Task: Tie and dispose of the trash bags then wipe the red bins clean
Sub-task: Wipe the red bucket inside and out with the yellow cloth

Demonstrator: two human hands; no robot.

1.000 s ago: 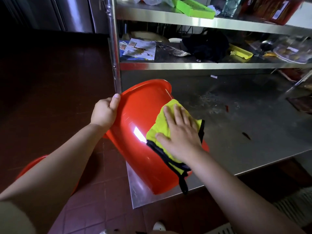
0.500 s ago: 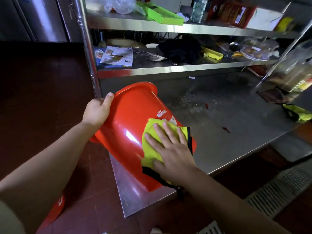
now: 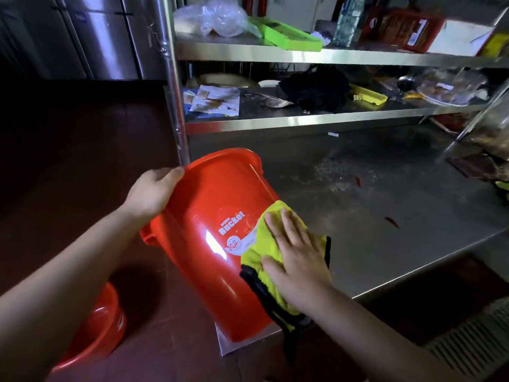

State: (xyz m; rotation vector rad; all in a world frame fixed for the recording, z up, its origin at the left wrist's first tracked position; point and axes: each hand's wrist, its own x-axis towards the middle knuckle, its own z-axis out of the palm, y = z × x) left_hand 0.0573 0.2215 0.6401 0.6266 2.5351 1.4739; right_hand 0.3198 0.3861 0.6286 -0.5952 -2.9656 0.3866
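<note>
1. A red bin (image 3: 209,232) lies tipped on its side at the near left corner of the steel worktop (image 3: 385,230). Its open top points up and away, toward the shelf post (image 3: 172,78).
2. The left hand (image 3: 151,191) holds the bin's rim. The thumb lies on the outside of the rim and the fingers curl around the edge.
3. The right hand (image 3: 296,255) lies flat, fingers straight and spread a little. It presses a yellow cloth (image 3: 268,238) with a black edge against the outside wall of the bin, near the bin's bottom end.
4. One end of the cloth hangs down past the edge of the worktop.
5. The bin has a white label with the word "Bucket" on it, just left of the cloth.
6. A second red bin (image 3: 93,332) sits on the dark tiled floor (image 3: 82,150), low on the left, partly hidden by the left arm.
7. Small red bits (image 3: 391,221) lie on the worktop, well away from the bin.
8. The shelves behind hold a green tray (image 3: 289,37), a clear plastic bag (image 3: 214,15), papers (image 3: 214,100) and something black, maybe a cloth or bag (image 3: 314,89); it is too dark to tell.
</note>
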